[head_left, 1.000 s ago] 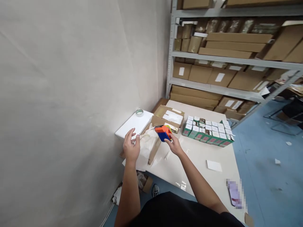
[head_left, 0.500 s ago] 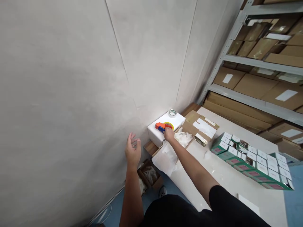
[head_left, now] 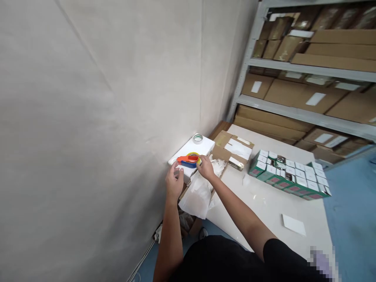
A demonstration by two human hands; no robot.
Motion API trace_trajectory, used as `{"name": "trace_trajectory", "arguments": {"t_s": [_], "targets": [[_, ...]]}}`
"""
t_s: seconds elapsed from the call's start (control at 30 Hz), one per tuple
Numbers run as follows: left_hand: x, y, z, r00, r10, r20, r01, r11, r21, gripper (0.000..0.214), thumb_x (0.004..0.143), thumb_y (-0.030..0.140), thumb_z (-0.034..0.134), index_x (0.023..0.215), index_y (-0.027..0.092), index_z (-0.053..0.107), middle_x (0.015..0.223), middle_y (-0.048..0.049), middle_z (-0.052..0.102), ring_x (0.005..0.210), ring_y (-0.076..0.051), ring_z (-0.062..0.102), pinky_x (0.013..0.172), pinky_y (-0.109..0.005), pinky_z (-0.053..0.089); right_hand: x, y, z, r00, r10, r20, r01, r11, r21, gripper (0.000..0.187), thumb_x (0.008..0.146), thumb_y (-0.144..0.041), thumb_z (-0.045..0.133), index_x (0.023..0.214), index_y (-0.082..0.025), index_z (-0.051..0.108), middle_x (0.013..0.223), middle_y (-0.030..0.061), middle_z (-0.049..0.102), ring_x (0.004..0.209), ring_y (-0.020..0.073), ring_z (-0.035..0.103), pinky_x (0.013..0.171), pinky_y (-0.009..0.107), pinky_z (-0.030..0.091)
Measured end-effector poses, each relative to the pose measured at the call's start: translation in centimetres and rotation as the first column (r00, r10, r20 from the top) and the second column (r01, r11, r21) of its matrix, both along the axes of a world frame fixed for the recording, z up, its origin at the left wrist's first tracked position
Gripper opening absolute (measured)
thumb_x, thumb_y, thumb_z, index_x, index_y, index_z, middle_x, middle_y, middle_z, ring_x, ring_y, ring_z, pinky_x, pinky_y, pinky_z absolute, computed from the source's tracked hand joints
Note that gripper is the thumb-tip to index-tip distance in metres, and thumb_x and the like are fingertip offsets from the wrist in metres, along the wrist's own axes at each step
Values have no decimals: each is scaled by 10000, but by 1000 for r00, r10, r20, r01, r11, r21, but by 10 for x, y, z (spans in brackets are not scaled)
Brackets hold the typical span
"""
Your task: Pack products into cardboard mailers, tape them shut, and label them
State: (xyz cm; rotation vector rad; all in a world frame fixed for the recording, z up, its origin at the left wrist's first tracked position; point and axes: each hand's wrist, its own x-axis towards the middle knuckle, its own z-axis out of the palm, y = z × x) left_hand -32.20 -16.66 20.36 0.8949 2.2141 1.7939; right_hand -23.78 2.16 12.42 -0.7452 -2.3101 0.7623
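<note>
An orange and blue tape dispenser [head_left: 188,160] with a yellow-rimmed roll is held above the white box [head_left: 176,154] by the wall. My right hand [head_left: 206,168] grips its right end, fingers closed at the roll. My left hand [head_left: 175,183] is at the dispenser's left end, thumb and fingers apart; whether a fingertip touches it I cannot tell. A roll of clear tape [head_left: 197,138] lies on the far part of the white box. Crumpled white plastic bags [head_left: 197,194] hang over the table edge just below my right hand.
A flattened carton [head_left: 220,150] lies beyond the bags. Several green and white small boxes [head_left: 289,176] stand in rows on the white table [head_left: 255,211], with a white card [head_left: 293,224] nearer me. Shelves of cartons [head_left: 284,92] rise behind. An open carton [head_left: 195,226] sits on the floor.
My left hand has come up and right to the dispenser's end. The dispenser has turned in my right hand, lying more level. The camera view has swung right.
</note>
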Motion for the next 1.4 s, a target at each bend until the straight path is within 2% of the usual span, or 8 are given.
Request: {"name": "trace_trajectory", "arguments": {"t_s": [0.2,0.4,0.7,0.83,1.03,1.13,1.27,1.4], "targets": [[49,99,-2,952,-303,46,303,953,1,442,953,389,637,1364,227,640,1350,-125,672,1170,-248,673,926,-359,594,102,27,20,952,-275,-138,270,961,-50,503,896,-254,607,1398,-218,607,1404,118,636,1340,278,547,1173,473,417],[141,178,-15,794,-598,113,601,799,8,421,966,389,630,1360,240,638,1362,-121,668,1180,-232,667,945,-363,588,226,39,21,805,-567,-173,559,823,-99,468,887,-263,611,1353,-227,646,1375,101,666,1326,270,579,1169,469,442],[272,226,-29,546,-820,173,836,546,-56,399,962,360,622,1344,255,663,1394,-103,656,1214,-240,647,971,-382,577,394,21,1,517,-847,-126,778,526,-342,482,869,-344,615,1339,-243,646,1398,114,644,1275,298,614,1017,490,552],[308,237,-38,513,-839,183,858,504,-98,403,956,377,623,1339,263,669,1392,-92,656,1204,-237,648,954,-374,585,457,32,-12,413,-904,-110,779,413,-472,490,849,-361,637,1325,-245,652,1381,122,658,1221,302,650,984,488,568],[357,262,-51,603,-778,175,797,576,-181,357,955,384,613,1280,266,701,1357,-88,670,1151,-226,669,927,-364,596,530,87,-29,415,-899,-140,738,423,-526,503,858,-368,617,1345,-243,642,1410,113,645,1225,289,647,996,476,565],[395,283,-61,614,-774,154,784,576,-233,356,959,374,599,1280,259,701,1346,-88,670,1141,-221,671,908,-350,600,567,124,-39,439,-887,-145,716,443,-540,522,858,-376,621,1363,-246,638,1411,107,643,1224,291,642,983,468,572],[462,326,-77,572,-811,120,797,516,-314,375,963,354,588,1311,257,689,1341,-91,672,1135,-227,671,898,-349,601,625,180,-55,485,-868,-107,716,465,-520,576,849,-380,634,1411,-257,609,1443,97,617,1213,294,639,966,458,580],[536,383,-98,471,-879,77,821,405,-403,435,960,325,572,1377,225,649,1393,-111,642,1196,-249,649,917,-360,597,680,233,-76,523,-851,-40,735,475,-484,654,833,-362,641,1471,-242,558,1453,99,605,1231,299,630,1041,477,543]]}}
